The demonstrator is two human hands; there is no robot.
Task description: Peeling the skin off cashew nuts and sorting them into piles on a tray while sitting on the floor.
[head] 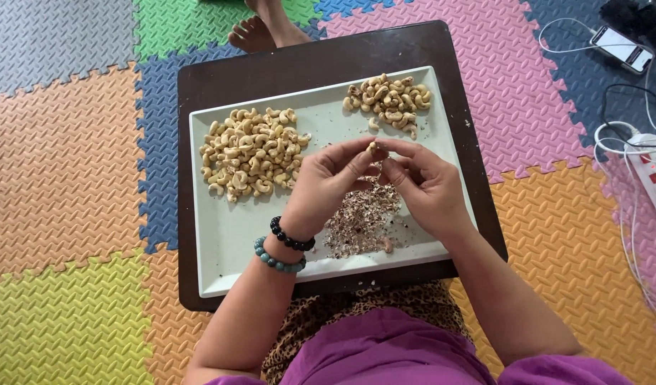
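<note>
I pinch one cashew nut (373, 147) between my left hand (326, 182) and right hand (426, 187), at the frame centre. I should peel gently, so the skin drops on the husk pile (362, 221) in the white tray (228, 235).

Both hands meet over the white tray (221, 235), left hand (328, 178) and right hand (424, 182) pinching one cashew (373, 147) between fingertips, skin flakes (360, 221) beneath, big pile (251, 153) left, smaller pile (388, 100) beyond.
</note>
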